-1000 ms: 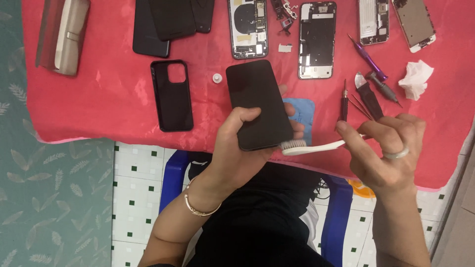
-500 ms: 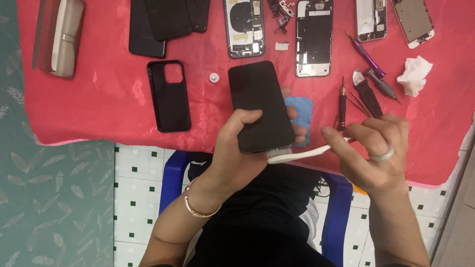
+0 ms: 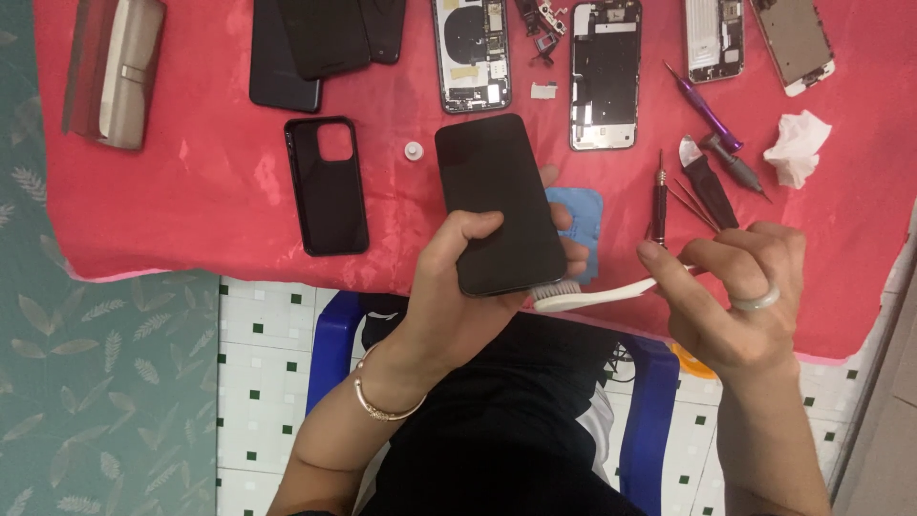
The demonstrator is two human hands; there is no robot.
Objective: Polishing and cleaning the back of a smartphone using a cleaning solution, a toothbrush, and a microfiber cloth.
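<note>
Near the bottom centre of the frame, the left hand (image 3: 468,296) holds a black phone (image 3: 499,203) from below, thumb on its left edge and fingers on the right edge, so its grip is closed on the phone, which is lifted a little above the red bench (image 3: 191,191). At the right, the right hand (image 3: 735,296) pinches the handle of a white brush (image 3: 592,294) between thumb and fingers, a grip closed on the brush, and the bristles touch the lower edge of the phone. To do this brushing well, I think the left hand should keep the phone steady and tilted so that dust falls away from it, while the right hand makes short, light strokes along the edge and does not press hard. Just behind the phone, a blue cloth (image 3: 581,215) lies on the bench, partly hidden. Left of it lie a black phone case (image 3: 327,186) and a small white cap (image 3: 414,150). Right of centre are a screwdriver (image 3: 659,196), tweezers (image 3: 695,203) and a crumpled white tissue (image 3: 798,148). Along the top edge lie opened phone bodies (image 3: 605,75), and at the upper left a beige case (image 3: 119,69).
</note>
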